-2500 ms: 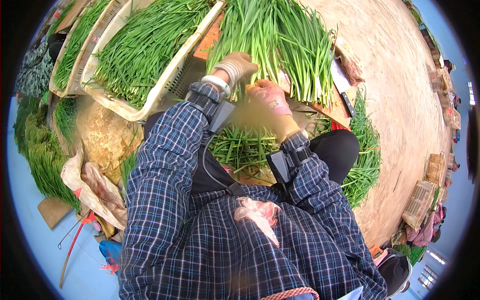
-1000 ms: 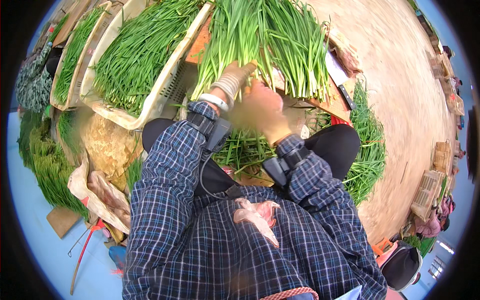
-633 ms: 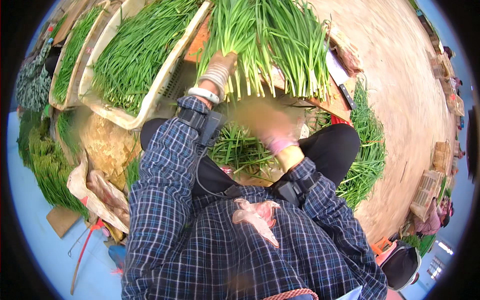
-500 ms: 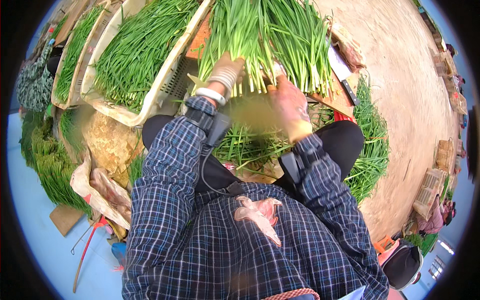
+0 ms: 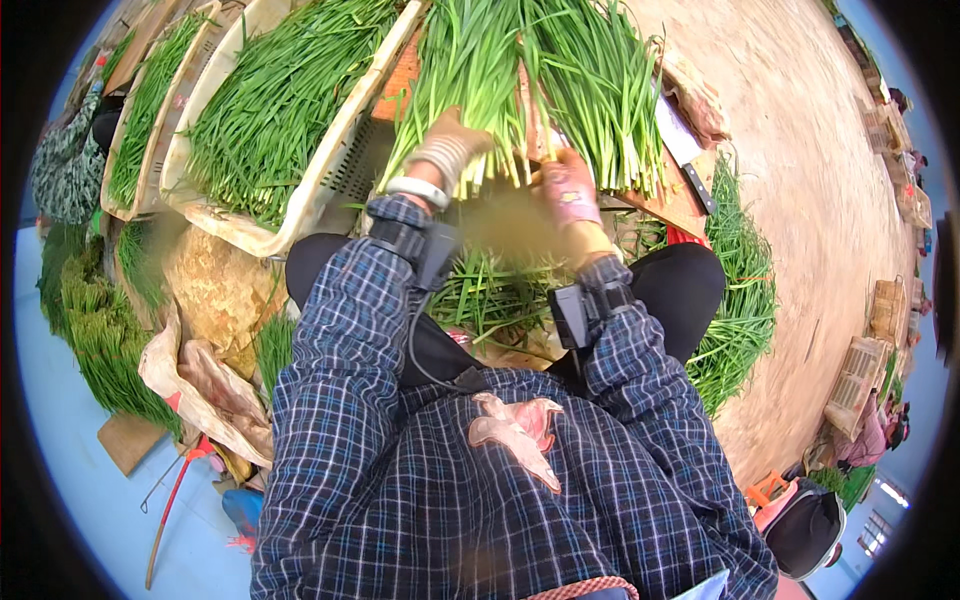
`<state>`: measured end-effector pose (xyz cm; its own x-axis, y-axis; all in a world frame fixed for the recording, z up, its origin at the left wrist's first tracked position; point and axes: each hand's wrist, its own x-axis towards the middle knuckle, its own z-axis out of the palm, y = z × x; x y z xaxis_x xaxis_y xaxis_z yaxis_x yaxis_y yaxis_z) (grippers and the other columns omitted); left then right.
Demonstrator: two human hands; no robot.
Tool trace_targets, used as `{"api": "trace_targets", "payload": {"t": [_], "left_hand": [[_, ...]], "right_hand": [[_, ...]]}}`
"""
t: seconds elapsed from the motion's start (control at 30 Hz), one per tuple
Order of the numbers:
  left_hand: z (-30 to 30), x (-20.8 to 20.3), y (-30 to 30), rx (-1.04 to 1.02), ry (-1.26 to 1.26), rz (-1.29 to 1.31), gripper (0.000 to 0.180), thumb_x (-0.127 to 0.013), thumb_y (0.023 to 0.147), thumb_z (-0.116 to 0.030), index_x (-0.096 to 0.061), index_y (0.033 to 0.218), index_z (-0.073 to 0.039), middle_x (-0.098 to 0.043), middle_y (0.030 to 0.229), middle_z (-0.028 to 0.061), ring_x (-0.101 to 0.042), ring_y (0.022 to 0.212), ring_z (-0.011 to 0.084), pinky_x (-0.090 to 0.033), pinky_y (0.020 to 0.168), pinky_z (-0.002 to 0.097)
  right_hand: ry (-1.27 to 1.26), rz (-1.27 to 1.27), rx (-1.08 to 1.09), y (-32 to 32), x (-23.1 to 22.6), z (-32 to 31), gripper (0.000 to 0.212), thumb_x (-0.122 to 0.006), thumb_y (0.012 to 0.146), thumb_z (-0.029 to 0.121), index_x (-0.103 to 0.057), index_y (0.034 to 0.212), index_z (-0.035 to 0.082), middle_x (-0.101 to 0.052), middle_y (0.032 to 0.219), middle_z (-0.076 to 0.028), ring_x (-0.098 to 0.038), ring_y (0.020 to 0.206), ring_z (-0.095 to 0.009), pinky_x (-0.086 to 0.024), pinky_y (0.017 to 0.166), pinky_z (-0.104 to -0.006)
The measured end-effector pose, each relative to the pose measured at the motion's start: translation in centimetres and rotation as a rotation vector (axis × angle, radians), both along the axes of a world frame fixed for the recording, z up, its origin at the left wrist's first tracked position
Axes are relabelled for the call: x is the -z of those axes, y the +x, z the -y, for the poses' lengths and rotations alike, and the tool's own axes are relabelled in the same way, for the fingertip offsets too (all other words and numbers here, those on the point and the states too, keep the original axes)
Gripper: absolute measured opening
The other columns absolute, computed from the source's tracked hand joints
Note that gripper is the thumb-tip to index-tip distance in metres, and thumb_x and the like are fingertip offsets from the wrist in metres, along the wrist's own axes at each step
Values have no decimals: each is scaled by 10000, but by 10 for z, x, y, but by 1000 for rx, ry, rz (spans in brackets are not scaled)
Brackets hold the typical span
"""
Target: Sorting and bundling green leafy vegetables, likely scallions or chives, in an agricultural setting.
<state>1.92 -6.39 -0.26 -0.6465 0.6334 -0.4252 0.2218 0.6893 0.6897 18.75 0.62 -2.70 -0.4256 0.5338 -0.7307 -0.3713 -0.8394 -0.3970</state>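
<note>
A loose bunch of garlic chives (image 5: 455, 70) lies ahead of me, leaves pointing away and pale stem ends toward me. My left hand (image 5: 452, 145), in a pale glove, is closed over the stem ends at its left side. My right hand (image 5: 570, 185), in a worn pinkish glove, has its fingers curled in at a pale stalk beside the bunch; the fingertips are partly hidden. A second pile of chives (image 5: 610, 100) lies just beyond it to the right. Both rest on an orange-brown board (image 5: 682, 200), bare between the bunches. A blurry brown spot covers the area below my hands.
A knife (image 5: 695, 185) with a black handle lies at the board's right edge. Cream crates (image 5: 290, 225) full of chives stand to the left. Loose greens (image 5: 740, 290) cover the floor by my right knee and between my legs. A person in patterned clothing (image 5: 65, 160) is at far left.
The left bunch has shifted slightly left with my left hand and drawn apart from the right pile, baring a strip of board. My right hand has moved slightly, its wrist turning.
</note>
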Motion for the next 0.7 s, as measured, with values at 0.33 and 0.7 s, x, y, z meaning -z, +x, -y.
{"api": "trace_targets", "payload": {"t": [0.33,0.7], "left_hand": [[-5,13,-18,21,45,191,930,-704,612,-199,-247,1363,104,-517,1218,261,-534,1087,303,-429,913,294],[-3,-20,-4,101,-119,65,848,-672,656,-203,-289,1369,49,-440,1294,291,-475,1196,336,-377,1009,319]], "right_hand": [[431,518,-573,-16,-11,0,316,-496,919,194,-479,1178,13,-560,884,-92,-533,689,-147,-429,608,-253],[495,562,-847,-32,-33,6,239,-670,812,223,-576,937,43,-618,727,-61,-543,539,-159,-486,499,-324]]}}
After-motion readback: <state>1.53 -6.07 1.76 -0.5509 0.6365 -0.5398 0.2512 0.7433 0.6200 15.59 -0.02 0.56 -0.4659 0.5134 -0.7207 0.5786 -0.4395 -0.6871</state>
